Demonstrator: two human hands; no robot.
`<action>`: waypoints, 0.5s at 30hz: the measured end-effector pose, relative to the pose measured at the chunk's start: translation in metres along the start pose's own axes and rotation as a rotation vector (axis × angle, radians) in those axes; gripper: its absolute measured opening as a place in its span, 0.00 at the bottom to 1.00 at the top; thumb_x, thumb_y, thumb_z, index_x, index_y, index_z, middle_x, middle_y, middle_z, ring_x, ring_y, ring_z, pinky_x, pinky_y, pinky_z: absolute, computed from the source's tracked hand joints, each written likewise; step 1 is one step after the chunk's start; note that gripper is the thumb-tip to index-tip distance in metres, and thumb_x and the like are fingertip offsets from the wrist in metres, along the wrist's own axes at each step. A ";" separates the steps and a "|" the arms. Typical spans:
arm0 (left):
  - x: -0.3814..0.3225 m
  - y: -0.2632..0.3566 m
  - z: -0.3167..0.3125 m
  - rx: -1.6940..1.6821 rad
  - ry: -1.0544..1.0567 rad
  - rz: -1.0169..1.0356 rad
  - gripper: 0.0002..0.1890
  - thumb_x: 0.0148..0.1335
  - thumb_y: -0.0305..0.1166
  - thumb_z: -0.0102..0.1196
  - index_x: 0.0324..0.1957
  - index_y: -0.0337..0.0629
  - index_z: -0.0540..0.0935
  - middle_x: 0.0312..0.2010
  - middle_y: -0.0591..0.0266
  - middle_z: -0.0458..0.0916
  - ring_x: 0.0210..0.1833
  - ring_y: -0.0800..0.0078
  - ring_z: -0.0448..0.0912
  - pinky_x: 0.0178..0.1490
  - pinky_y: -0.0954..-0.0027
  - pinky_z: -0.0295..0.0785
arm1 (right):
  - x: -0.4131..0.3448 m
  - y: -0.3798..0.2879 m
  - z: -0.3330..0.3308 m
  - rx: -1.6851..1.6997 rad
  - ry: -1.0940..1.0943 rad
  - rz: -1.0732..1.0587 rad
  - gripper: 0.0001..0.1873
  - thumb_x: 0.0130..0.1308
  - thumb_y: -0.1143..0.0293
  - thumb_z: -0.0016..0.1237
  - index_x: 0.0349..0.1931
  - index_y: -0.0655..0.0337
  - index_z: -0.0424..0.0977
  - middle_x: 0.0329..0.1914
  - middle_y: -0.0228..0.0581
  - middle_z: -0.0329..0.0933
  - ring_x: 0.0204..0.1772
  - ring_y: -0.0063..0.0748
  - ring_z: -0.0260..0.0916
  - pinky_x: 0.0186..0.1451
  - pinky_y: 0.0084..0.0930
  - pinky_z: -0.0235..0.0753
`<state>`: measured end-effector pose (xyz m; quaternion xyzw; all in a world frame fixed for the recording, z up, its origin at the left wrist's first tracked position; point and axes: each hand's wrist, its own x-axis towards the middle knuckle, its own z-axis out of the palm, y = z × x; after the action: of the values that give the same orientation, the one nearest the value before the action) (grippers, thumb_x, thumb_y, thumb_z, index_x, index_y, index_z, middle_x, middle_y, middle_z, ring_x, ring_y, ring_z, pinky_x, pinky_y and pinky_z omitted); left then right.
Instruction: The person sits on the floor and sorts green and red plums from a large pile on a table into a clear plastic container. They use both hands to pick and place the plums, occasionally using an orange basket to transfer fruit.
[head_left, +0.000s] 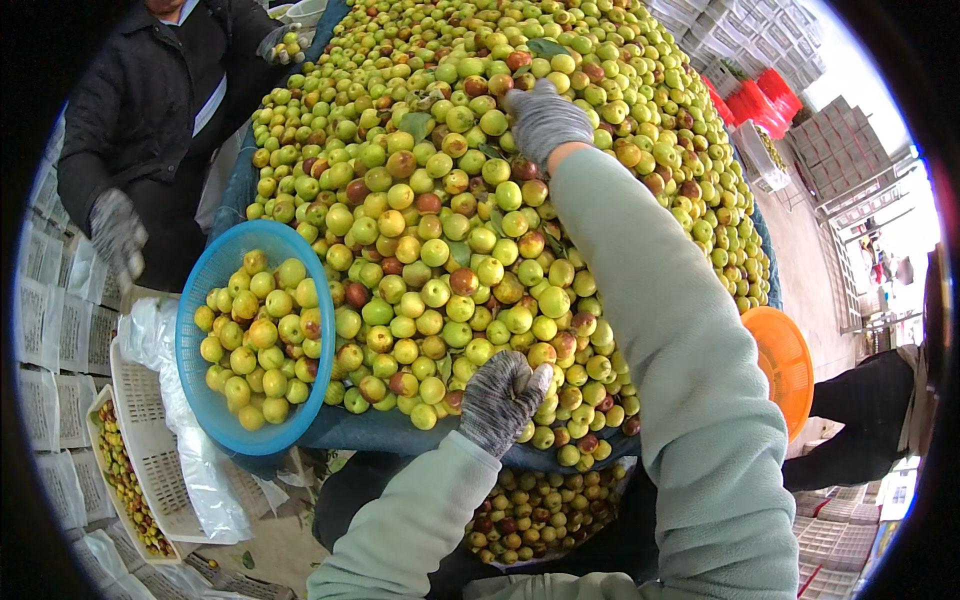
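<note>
A large heap of green and reddish-brown jujubes (450, 247) covers a table lined with blue cloth (360, 431). Over the near edge of the heap is my left hand (504, 401), in a grey knit glove, its fingers curled; whether a fruit is inside cannot be told. My right hand (547, 124), gloved alike, reaches far into the heap, touching fruit near a green leaf (547, 48); its fingertips are partly hidden. Left of my left hand, a blue plastic basket (320, 360) holds many jujubes. Below the table edge, more jujubes (551, 510) lie in a container between my legs.
At the left, a person in dark clothes (135, 112) with grey gloves holds several fruits. White plastic crates (154, 427) and clear plastic film (199, 465) stand at lower left. An orange basket (787, 367) is at the right, beside another person's dark-clad legs (855, 420). Stacked crates (847, 150) stand beyond.
</note>
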<state>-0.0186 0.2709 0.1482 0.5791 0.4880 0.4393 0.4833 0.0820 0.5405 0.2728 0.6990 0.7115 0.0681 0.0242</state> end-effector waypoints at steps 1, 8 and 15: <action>-0.001 0.000 -0.001 -0.051 -0.011 -0.033 0.18 0.61 0.34 0.61 0.22 0.43 0.65 0.17 0.71 0.63 0.22 0.80 0.60 0.27 0.73 0.63 | -0.002 0.005 -0.003 -0.008 -0.019 0.018 0.21 0.62 0.71 0.47 0.57 0.47 0.69 0.64 0.44 0.63 0.58 0.44 0.73 0.51 0.42 0.78; 0.000 0.001 0.001 -0.080 -0.027 -0.049 0.18 0.61 0.34 0.61 0.22 0.44 0.65 0.17 0.72 0.63 0.22 0.81 0.60 0.27 0.74 0.63 | 0.029 0.001 0.005 0.144 0.235 -0.334 0.19 0.67 0.61 0.41 0.58 0.48 0.70 0.61 0.40 0.68 0.58 0.43 0.73 0.55 0.47 0.74; 0.001 -0.001 -0.001 -0.099 -0.046 -0.072 0.19 0.59 0.34 0.62 0.19 0.41 0.66 0.16 0.65 0.64 0.20 0.71 0.63 0.28 0.68 0.66 | 0.071 -0.034 0.018 0.055 -0.072 -0.147 0.25 0.67 0.65 0.42 0.65 0.47 0.62 0.70 0.37 0.59 0.64 0.43 0.67 0.63 0.40 0.69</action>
<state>-0.0197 0.2718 0.1479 0.5467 0.4749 0.4317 0.5378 0.0487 0.6116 0.2546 0.6472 0.7612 0.0214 0.0357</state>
